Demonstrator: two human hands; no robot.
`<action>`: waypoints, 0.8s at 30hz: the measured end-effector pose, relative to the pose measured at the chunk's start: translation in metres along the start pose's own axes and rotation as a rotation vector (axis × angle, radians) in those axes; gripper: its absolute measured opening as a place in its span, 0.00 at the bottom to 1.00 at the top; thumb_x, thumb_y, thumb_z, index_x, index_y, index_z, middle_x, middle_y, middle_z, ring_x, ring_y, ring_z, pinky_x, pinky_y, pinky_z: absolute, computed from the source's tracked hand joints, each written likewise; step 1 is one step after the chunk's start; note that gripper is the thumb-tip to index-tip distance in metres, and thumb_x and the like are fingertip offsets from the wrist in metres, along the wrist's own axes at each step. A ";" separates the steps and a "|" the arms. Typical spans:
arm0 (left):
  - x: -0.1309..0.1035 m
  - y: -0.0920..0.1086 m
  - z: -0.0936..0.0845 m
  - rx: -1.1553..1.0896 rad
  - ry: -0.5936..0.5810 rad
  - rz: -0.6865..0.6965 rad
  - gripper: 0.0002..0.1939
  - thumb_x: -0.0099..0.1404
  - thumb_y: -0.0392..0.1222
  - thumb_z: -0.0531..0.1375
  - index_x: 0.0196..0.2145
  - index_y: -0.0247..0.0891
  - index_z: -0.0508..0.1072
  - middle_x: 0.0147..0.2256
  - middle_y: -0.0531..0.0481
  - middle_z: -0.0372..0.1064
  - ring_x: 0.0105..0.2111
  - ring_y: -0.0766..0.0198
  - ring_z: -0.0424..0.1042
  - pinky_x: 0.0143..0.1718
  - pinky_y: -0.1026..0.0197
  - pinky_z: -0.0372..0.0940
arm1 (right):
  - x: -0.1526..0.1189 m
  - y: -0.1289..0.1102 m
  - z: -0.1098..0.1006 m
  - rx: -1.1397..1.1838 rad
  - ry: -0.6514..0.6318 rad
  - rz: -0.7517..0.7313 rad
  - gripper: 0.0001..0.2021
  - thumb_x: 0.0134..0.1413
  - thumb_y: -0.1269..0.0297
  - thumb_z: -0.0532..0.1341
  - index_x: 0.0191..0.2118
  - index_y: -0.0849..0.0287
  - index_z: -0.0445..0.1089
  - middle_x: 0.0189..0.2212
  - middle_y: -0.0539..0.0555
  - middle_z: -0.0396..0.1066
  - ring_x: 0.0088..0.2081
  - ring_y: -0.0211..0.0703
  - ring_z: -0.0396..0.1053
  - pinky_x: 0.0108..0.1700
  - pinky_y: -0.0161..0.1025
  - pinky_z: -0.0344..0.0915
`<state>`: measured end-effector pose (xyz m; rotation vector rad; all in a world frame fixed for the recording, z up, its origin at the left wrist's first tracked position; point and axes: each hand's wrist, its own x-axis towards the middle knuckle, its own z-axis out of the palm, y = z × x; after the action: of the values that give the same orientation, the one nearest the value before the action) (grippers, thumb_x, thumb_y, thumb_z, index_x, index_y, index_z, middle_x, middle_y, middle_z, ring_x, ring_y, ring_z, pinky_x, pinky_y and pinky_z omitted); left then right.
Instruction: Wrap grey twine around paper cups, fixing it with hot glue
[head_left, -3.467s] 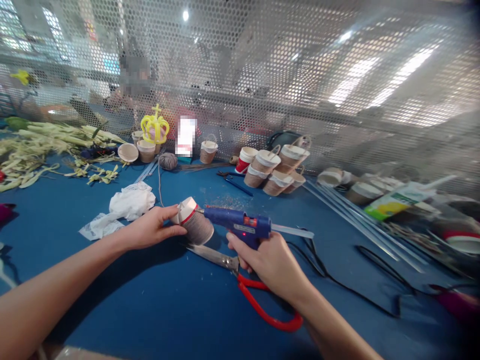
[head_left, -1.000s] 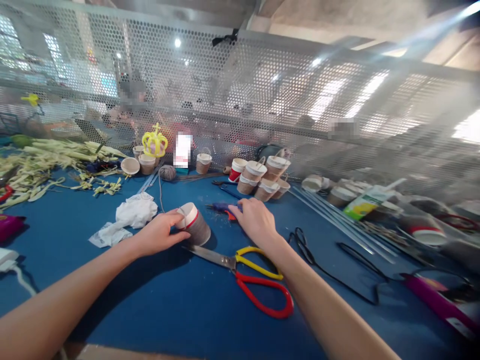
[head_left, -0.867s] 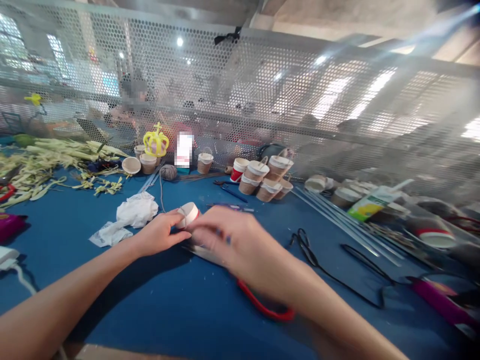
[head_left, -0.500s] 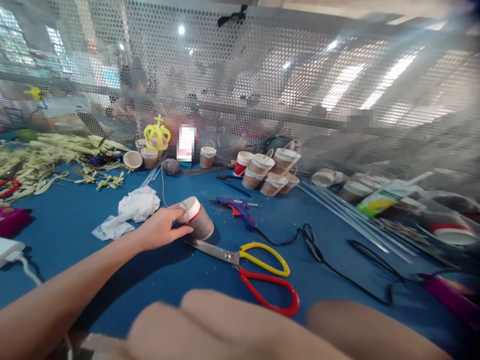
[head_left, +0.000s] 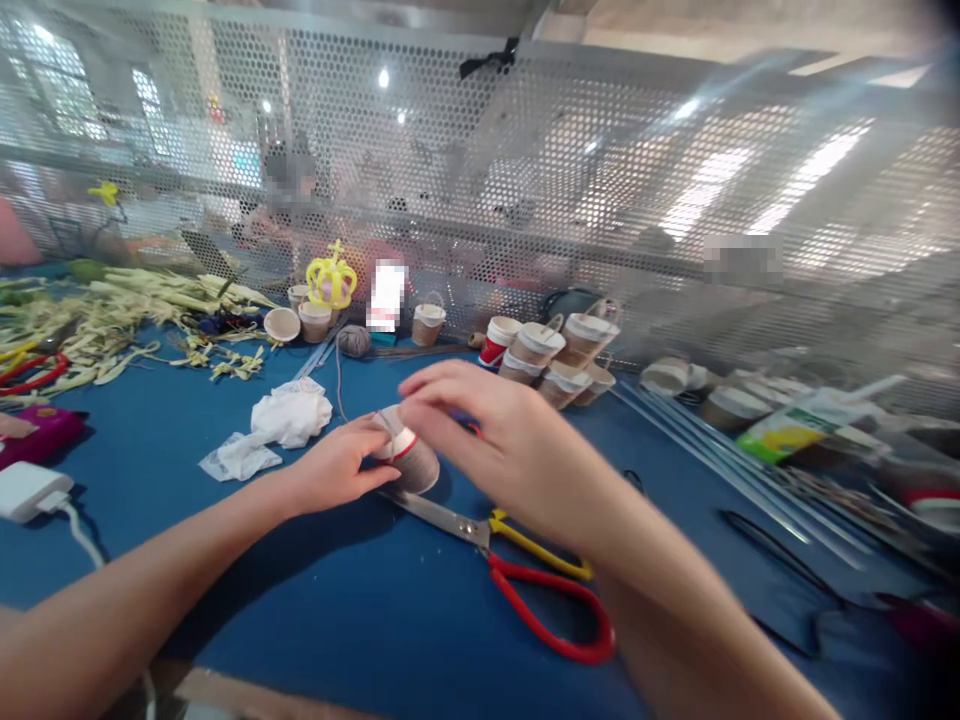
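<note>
A paper cup [head_left: 417, 466] wrapped in grey-brown yarn, with a red band near its white rim, lies tilted on the blue table. My left hand [head_left: 341, 465] is closed on its rim end, where a strand of yarn shows. Above the cup and to its right is my right hand [head_left: 480, 420], fingers bent toward the rim; its fingertips partly overlap the cup, and whether they pinch anything is hidden. Large scissors [head_left: 469, 530] with one yellow and one red handle lie just in front of the cup. A grey yarn ball [head_left: 353, 341] sits behind, its strand running toward the cup.
Crumpled white cloth [head_left: 292, 412] lies left of the cup. Wrapped cups [head_left: 536, 343] are stacked behind my right hand. Clear sticks [head_left: 712, 460] lie to the right, dried husks [head_left: 142, 300] at the back left, and a white charger [head_left: 34, 490] at the left edge.
My right hand has come from the near edge up to the cup, now covering the glue gun. My left hand still holds the cup. The whole view has shifted slightly.
</note>
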<state>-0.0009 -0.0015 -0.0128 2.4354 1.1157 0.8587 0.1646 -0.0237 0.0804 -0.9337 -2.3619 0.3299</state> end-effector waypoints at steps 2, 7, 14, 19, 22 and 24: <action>0.000 -0.001 0.001 0.031 -0.007 0.043 0.06 0.57 0.37 0.56 0.24 0.35 0.66 0.29 0.47 0.69 0.34 0.59 0.69 0.42 0.56 0.63 | 0.015 0.015 0.010 -0.118 -0.055 0.089 0.24 0.54 0.49 0.49 0.21 0.59 0.71 0.27 0.56 0.70 0.35 0.46 0.67 0.40 0.43 0.62; 0.001 -0.008 0.005 0.079 -0.007 0.168 0.04 0.59 0.36 0.54 0.30 0.35 0.68 0.38 0.42 0.69 0.43 0.55 0.66 0.46 0.52 0.61 | 0.033 0.041 0.045 0.014 -0.101 0.243 0.21 0.45 0.52 0.59 0.10 0.58 0.64 0.23 0.57 0.69 0.41 0.53 0.65 0.41 0.43 0.59; 0.001 -0.002 -0.003 -0.057 -0.030 0.019 0.06 0.58 0.39 0.55 0.28 0.34 0.68 0.33 0.44 0.69 0.37 0.56 0.67 0.39 0.55 0.63 | 0.021 0.038 0.037 0.266 0.018 0.292 0.09 0.49 0.65 0.56 0.21 0.60 0.66 0.34 0.57 0.72 0.42 0.44 0.68 0.40 0.38 0.62; -0.001 0.004 -0.007 -0.465 -0.071 -0.162 0.11 0.57 0.43 0.57 0.34 0.32 0.69 0.32 0.49 0.70 0.33 0.61 0.67 0.36 0.61 0.62 | 0.000 0.041 0.030 0.575 0.195 0.404 0.08 0.47 0.61 0.59 0.25 0.61 0.65 0.43 0.58 0.69 0.37 0.39 0.69 0.42 0.39 0.64; -0.001 0.007 -0.006 -0.575 -0.088 -0.174 0.10 0.56 0.42 0.58 0.34 0.31 0.69 0.31 0.50 0.70 0.32 0.63 0.67 0.36 0.63 0.62 | -0.010 0.045 0.032 0.598 0.289 0.418 0.07 0.45 0.61 0.60 0.26 0.60 0.67 0.39 0.56 0.71 0.36 0.39 0.69 0.42 0.39 0.63; -0.001 0.008 -0.006 -0.581 -0.101 -0.172 0.10 0.55 0.41 0.58 0.33 0.31 0.70 0.30 0.50 0.70 0.31 0.63 0.67 0.36 0.63 0.61 | -0.013 0.047 0.034 0.591 0.340 0.418 0.07 0.45 0.61 0.61 0.26 0.59 0.67 0.37 0.55 0.71 0.36 0.39 0.68 0.42 0.40 0.63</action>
<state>-0.0006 -0.0067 -0.0046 1.8562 0.8695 0.8494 0.1781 0.0012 0.0278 -1.0703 -1.6063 0.8962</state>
